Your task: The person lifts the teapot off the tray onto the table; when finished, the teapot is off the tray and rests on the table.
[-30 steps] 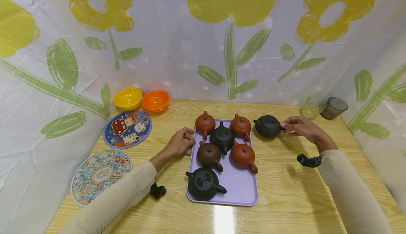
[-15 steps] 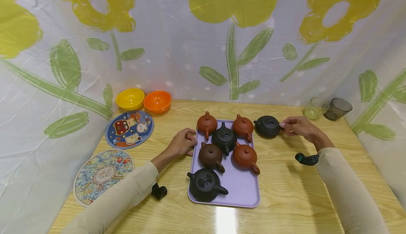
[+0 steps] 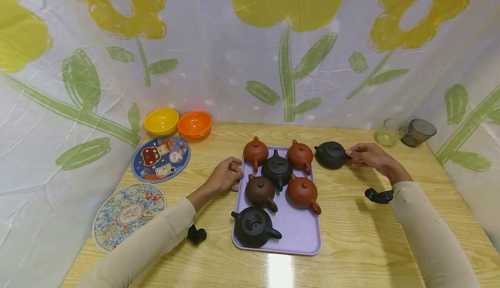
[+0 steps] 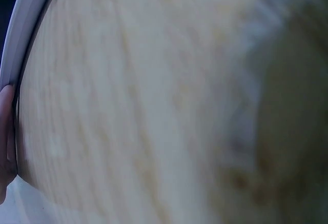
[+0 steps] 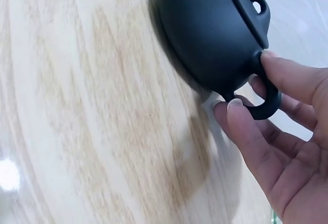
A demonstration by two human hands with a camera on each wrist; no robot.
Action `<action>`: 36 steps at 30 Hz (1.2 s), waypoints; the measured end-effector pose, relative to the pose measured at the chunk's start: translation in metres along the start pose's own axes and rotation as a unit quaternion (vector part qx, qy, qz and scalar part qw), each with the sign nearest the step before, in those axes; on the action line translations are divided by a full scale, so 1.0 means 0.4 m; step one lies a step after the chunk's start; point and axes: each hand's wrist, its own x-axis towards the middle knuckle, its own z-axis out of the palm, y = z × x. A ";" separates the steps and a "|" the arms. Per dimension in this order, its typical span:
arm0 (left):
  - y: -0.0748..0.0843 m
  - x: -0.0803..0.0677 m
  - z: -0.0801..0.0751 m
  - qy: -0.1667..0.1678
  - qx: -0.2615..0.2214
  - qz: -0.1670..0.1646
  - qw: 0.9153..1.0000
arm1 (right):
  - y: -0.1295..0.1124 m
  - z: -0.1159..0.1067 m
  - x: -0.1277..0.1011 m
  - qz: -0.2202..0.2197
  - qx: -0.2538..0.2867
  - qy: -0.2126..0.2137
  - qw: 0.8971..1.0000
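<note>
A black teapot (image 3: 330,155) (image 5: 210,34) stands on the wooden table just right of the purple tray (image 3: 297,231). My right hand (image 3: 365,154) (image 5: 271,126) pinches its loop handle, thumb on top and fingers underneath. My left hand (image 3: 224,176) lies at the tray's left edge with curled fingers; in the left wrist view a fingertip (image 4: 6,142) touches the tray's rim (image 4: 25,24). On the tray stand three red-brown teapots (image 3: 255,151), one dark brown teapot (image 3: 258,190) and two black ones (image 3: 276,169) (image 3: 253,226).
A yellow bowl (image 3: 161,121) and an orange bowl (image 3: 194,124) sit at the back left. Two round patterned mats (image 3: 161,158) (image 3: 129,214) lie on the left. Two glasses (image 3: 386,132) (image 3: 418,132) stand at the back right. A flowered curtain encloses the table (image 3: 371,236).
</note>
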 end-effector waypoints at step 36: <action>-0.004 0.005 0.006 0.006 0.003 -0.003 1.000 | -0.049 0.116 -0.206 -0.079 -0.057 0.072 0.993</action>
